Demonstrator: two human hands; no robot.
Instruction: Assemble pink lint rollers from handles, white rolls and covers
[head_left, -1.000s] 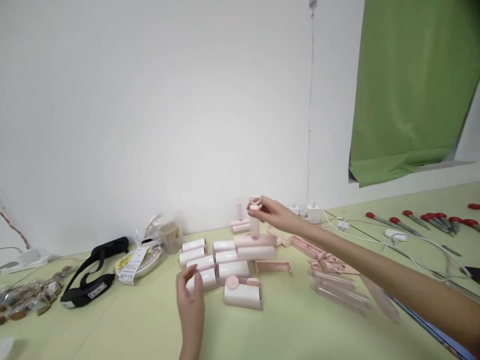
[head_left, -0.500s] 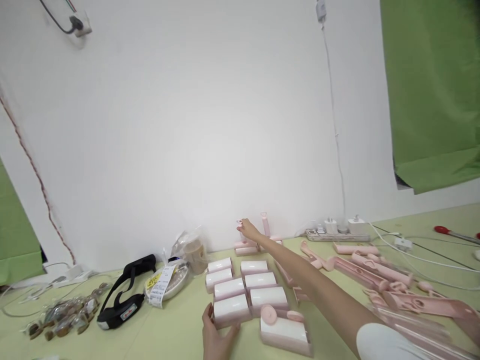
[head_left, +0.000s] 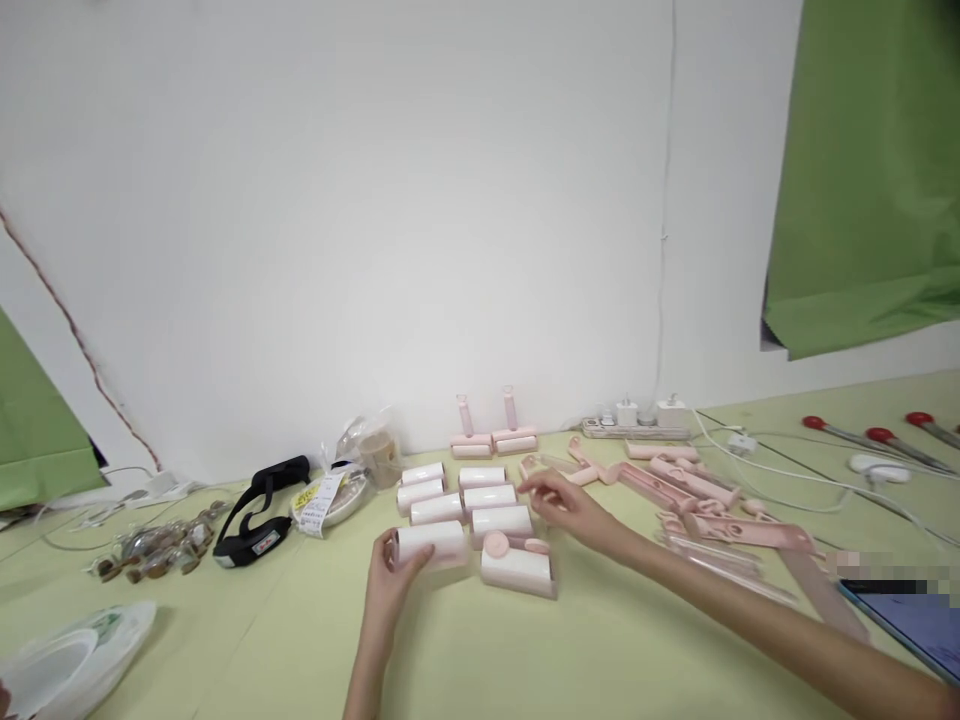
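White roll (head_left: pixel 444 540) clamped in the left hand (head_left: pixel 388 580), apart from and left of the loosely bent right hand (head_left: pixel 562 505)

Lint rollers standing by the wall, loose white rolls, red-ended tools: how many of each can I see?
Standing lint rollers: 2
White rolls, counting the one in the left hand: 8
Red-ended tools: 3
Total: 13

The left hand (head_left: pixel 394 580) grips a white roll (head_left: pixel 435 541) just left of the disc-topped roll (head_left: pixel 516 571); the right hand (head_left: pixel 561 500), loosely curled, is to that one's back right. Behind the disc-topped roll lie six rolls (head_left: pixel 490 497), then two pink rollers (head_left: pixel 514 437); right of it, pink parts (head_left: pixel 750 531); far left, a black strap (head_left: pixel 247 546).
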